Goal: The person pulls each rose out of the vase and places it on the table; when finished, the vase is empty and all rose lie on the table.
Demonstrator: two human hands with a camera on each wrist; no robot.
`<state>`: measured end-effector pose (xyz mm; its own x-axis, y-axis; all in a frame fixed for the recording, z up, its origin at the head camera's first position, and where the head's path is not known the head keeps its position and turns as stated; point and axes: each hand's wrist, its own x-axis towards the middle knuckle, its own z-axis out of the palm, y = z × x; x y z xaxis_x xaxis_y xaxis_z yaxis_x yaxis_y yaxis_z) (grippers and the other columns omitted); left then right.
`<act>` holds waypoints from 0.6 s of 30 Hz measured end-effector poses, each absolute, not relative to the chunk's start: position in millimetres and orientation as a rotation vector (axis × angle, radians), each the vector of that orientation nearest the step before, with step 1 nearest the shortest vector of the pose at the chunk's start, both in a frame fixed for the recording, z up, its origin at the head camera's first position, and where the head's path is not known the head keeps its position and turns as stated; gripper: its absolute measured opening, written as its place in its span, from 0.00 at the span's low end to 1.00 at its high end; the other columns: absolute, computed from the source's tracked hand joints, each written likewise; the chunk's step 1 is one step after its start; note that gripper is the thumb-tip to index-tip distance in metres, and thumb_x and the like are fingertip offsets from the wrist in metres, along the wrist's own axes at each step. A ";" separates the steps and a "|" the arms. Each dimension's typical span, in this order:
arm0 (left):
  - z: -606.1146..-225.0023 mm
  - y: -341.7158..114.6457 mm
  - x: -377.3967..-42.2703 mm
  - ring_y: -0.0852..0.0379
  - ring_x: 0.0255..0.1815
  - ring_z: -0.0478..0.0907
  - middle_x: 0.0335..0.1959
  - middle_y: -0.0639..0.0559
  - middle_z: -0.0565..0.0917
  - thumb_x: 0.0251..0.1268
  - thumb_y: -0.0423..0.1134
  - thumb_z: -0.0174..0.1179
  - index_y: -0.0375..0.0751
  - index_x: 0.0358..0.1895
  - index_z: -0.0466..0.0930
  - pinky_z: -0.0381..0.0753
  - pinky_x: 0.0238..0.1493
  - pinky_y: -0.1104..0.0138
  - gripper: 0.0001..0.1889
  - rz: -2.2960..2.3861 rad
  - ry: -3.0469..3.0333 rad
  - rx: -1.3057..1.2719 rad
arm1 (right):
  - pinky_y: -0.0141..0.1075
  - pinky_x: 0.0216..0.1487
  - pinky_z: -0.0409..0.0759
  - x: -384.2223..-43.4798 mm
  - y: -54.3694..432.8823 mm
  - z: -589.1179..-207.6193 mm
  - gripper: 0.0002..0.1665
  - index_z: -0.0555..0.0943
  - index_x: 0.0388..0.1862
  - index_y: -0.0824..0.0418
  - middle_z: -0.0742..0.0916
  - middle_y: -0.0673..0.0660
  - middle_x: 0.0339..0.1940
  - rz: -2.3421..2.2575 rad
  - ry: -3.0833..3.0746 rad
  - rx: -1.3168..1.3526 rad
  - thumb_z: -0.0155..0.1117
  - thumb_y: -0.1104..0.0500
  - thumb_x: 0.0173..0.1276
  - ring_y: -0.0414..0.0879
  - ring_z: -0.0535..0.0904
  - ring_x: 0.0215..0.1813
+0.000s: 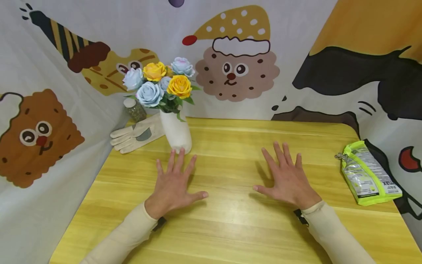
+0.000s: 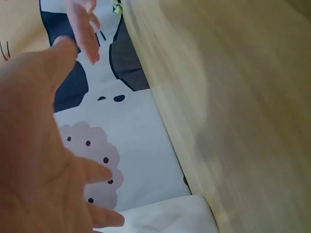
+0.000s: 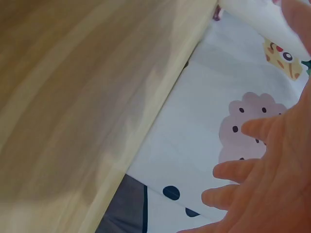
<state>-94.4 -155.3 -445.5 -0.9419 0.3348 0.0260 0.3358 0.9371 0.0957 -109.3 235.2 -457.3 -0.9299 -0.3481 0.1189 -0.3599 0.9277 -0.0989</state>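
Over the wooden table (image 1: pixel 227 220), my left hand (image 1: pixel 173 189) is spread with its fingers straight, palm down and holding nothing. Its fingertips overlap the base of a white vase (image 1: pixel 176 130) in the head view. Blue and yellow artificial roses (image 1: pixel 150 93) fill the vase. My right hand (image 1: pixel 290 181) is likewise spread and bare, to the right of the table's middle. In the left wrist view the left hand (image 2: pixel 34 141) shows large at the left; the right wrist view has the right hand (image 3: pixel 272 179) at its right side.
Left of the vase lies a pale work glove (image 1: pixel 141 134) with a grey patch. Behind it stands a small jar (image 1: pixel 135 110) with a white lid. A yellow-green and clear packet (image 1: pixel 369 174) lies at the right edge. A cartoon-printed cloth (image 1: pixel 237 106) hangs behind the table.
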 end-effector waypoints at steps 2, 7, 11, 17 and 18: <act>-445.8 -156.2 -95.1 0.33 0.89 0.37 0.89 0.37 0.41 0.49 0.93 0.44 0.58 0.88 0.47 0.42 0.77 0.23 0.66 -0.190 -3.063 -0.532 | 0.84 0.71 0.49 -111.7 234.5 -456.1 0.73 0.46 0.90 0.48 0.48 0.67 0.90 0.205 -2.963 0.561 0.58 0.13 0.58 0.71 0.42 0.88; -446.4 -159.7 -98.3 0.32 0.88 0.43 0.88 0.36 0.47 0.52 0.90 0.49 0.53 0.87 0.52 0.51 0.79 0.29 0.64 -0.269 -2.984 -0.549 | 0.78 0.73 0.58 -118.8 231.7 -450.1 0.69 0.51 0.89 0.49 0.58 0.68 0.87 0.259 -2.897 0.584 0.63 0.18 0.61 0.69 0.51 0.87; -447.1 -163.9 -101.5 0.33 0.87 0.48 0.87 0.36 0.50 0.54 0.87 0.55 0.50 0.86 0.55 0.58 0.79 0.34 0.62 -0.301 -2.939 -0.577 | 0.73 0.73 0.65 -124.7 228.0 -445.3 0.66 0.54 0.88 0.53 0.64 0.69 0.84 0.309 -2.817 0.624 0.66 0.22 0.62 0.68 0.57 0.84; -446.3 -170.1 -107.0 0.33 0.81 0.61 0.84 0.37 0.58 0.57 0.78 0.65 0.46 0.82 0.63 0.70 0.74 0.37 0.56 -0.434 -2.868 -0.618 | 0.69 0.68 0.72 -134.9 220.6 -437.2 0.62 0.62 0.85 0.59 0.70 0.70 0.80 0.413 -2.686 0.681 0.70 0.28 0.62 0.68 0.67 0.79; -445.9 -171.2 -108.2 0.33 0.80 0.64 0.84 0.38 0.59 0.58 0.76 0.67 0.46 0.82 0.64 0.71 0.73 0.37 0.55 -0.467 -2.856 -0.625 | 0.69 0.67 0.73 -137.3 218.9 -435.5 0.61 0.63 0.84 0.60 0.71 0.70 0.79 0.431 -2.672 0.684 0.70 0.29 0.62 0.68 0.68 0.78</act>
<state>-108.2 -171.2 -445.9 -0.8952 0.3759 0.2395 0.4326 0.8621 0.2639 -137.3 218.9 -435.5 -0.8228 -0.4018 0.4020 -0.5078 0.8373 -0.2025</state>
